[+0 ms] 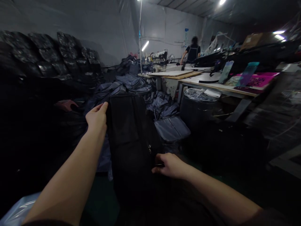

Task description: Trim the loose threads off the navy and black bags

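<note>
Hold black bag (127, 135) taut: pinching far left edge with left grip (97, 116), dark sliver (160, 164) near zipper pulls (150, 148) with right grip (170, 164).

Grey, faintly creased sheeting (94, 18) covers the wall at left, meeting a ridged ceiling (181, 5). A lit tube (145, 45) slants before the far wall (172, 28); a lamp (221, 2) glows overhead. Pale worktop (203, 78) stands right, above a dim, dark-green floor (101, 197).
</note>
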Available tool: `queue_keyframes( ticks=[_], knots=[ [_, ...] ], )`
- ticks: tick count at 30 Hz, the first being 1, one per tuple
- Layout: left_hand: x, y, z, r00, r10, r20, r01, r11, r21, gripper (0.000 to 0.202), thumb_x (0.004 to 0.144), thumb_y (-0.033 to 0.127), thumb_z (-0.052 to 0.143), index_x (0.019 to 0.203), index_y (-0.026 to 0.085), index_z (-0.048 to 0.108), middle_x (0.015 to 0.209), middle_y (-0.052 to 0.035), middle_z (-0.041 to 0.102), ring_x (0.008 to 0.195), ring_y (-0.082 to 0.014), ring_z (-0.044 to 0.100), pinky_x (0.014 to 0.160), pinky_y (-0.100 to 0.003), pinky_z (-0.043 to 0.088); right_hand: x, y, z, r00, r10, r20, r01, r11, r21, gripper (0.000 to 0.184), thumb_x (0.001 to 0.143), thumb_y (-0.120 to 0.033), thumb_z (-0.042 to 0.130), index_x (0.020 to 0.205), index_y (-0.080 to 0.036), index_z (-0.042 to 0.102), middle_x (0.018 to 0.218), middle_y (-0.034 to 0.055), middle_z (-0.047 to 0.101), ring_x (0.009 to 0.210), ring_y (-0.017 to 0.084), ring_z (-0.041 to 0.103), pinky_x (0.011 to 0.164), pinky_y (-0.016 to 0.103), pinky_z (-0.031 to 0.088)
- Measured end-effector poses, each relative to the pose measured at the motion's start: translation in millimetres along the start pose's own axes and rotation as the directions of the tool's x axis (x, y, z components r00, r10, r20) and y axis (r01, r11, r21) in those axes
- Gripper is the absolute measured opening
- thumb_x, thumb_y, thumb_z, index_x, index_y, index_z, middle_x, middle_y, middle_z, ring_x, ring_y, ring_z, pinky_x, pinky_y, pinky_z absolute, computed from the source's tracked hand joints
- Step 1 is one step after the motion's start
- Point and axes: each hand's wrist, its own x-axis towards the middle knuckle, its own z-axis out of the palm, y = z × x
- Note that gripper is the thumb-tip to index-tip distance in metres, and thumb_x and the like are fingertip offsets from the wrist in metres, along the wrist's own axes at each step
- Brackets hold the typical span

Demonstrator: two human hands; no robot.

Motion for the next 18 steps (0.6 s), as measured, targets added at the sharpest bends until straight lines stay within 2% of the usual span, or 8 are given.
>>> queue_keyframes(
  ticks=[3,5,7,9,11,14,16,18],
  knots=[
    [-4,5,0.5,0.999,-0.001,0.032,0.000,1.000,0.017,0.030,0.064,0.035,0.075,0.087,0.015,0.071,0.078,-0.0020,0.069,0.076,-0.0168,0.064,0.076,-0.030,0.054,5,1,-2,0.982,-0.091,0.167,0.078,0.994,0.082,0.037,0.075,-0.053,0.062,0.079,-0.017,0.064,0.070,-0.0011,0.061,0.063,0.012,0.054,0.056,0.021,0.038],
    [-4,7,-0.4,0.999,-0.002,0.052,0.000,0.999,0.035,0.032,0.064,0.036,0.074,0.088,0.015,0.071,0.080,-0.0027,0.069,0.076,-0.0170,0.064,0.075,-0.030,0.054,2,5,-1,0.963,-0.161,0.217,0.113,0.969,0.219,0.037,0.077,-0.051,0.060,0.067,-0.015,0.059,0.060,-0.0042,0.051,0.056,0.009,0.045,0.052,0.020,0.034],
    [0,7,-3.4,0.998,-0.012,0.060,0.006,0.995,0.096,0.035,0.066,0.039,0.072,0.092,0.015,0.070,0.082,-0.0037,0.070,0.076,-0.0174,0.064,0.073,-0.030,0.054,-6,9,-3,0.954,-0.191,0.229,0.083,0.907,0.413,0.038,0.078,-0.048,0.061,0.061,-0.014,0.054,0.056,-0.0053,0.043,0.053,0.007,0.039,0.049,0.019,0.032],
    [7,4,-8.0,0.997,-0.034,0.066,0.019,0.976,0.216,0.039,0.069,0.042,0.069,0.099,0.016,0.069,0.086,-0.0047,0.070,0.076,-0.0178,0.064,0.071,-0.030,0.054,-20,10,-8,0.959,-0.191,0.207,0.024,0.788,0.615,0.036,0.077,-0.045,0.063,0.061,-0.013,0.055,0.056,-0.0042,0.044,0.053,0.008,0.040,0.049,0.020,0.032],
    [14,-2,-12.2,0.995,-0.062,0.077,0.033,0.942,0.333,0.042,0.070,0.043,0.066,0.103,0.017,0.068,0.088,-0.0054,0.070,0.075,-0.0186,0.064,0.069,-0.031,0.054,-35,5,-15,0.972,-0.182,0.152,-0.003,0.631,0.776,0.034,0.076,-0.044,0.064,0.062,-0.012,0.058,0.057,-0.0016,0.050,0.053,0.009,0.044,0.049,0.021,0.034],
    [15,-18,-13.4,0.985,-0.111,0.131,0.040,0.891,0.453,0.039,0.069,0.043,0.066,0.097,0.017,0.070,0.085,-0.0076,0.069,0.077,-0.0233,0.065,0.072,-0.038,0.053,-51,-9,-25,0.989,-0.131,0.069,-0.001,0.459,0.888,0.035,0.075,-0.044,0.062,0.060,-0.012,0.061,0.053,0.0005,0.053,0.050,0.010,0.047,0.048,0.022,0.035],
    [5,-31,-12.2,0.975,-0.131,0.182,0.015,0.850,0.527,0.037,0.064,0.040,0.070,0.091,0.014,0.070,0.087,-0.0114,0.069,0.087,-0.0295,0.063,0.081,-0.044,0.049,-51,-14,-28,0.997,-0.062,0.036,-0.005,0.436,0.900,0.036,0.073,-0.045,0.062,0.058,-0.012,0.061,0.050,0.0006,0.053,0.046,0.010,0.045,0.045,0.021,0.032],
    [-18,-42,-13.4,0.968,-0.114,0.222,-0.037,0.813,0.581,0.044,0.057,0.036,0.075,0.094,0.014,0.068,0.105,-0.0163,0.066,0.109,-0.0361,0.054,0.094,-0.050,0.040,-46,-12,-29,0.999,0.037,-0.017,-0.003,0.464,0.886,0.037,0.072,-0.046,0.063,0.055,-0.013,0.060,0.048,-0.0002,0.051,0.042,0.008,0.042,0.041,0.020,0.029]
  ],
)
